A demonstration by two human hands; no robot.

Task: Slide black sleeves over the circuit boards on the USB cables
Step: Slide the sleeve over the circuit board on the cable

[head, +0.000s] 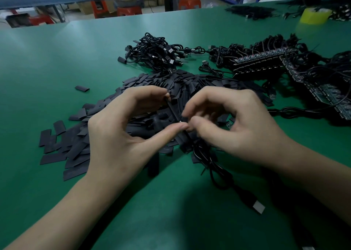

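i see a smooth, matte green tabletop (57,59) under both hands. a wide heap of flat, dull black sleeves (76,151) spreads beneath and beyond the fingers. further off to their right lie long strips of circuit boards (262,61) tangled in glossy cords. the left hand (121,128) pinches one narrow sleeve (173,110) between thumb and forefinger. the right hand (237,128), fingers curled, pinches the thin cable (214,173) end just beside it. the cable's flat usb plug (258,206) lies nearer me.
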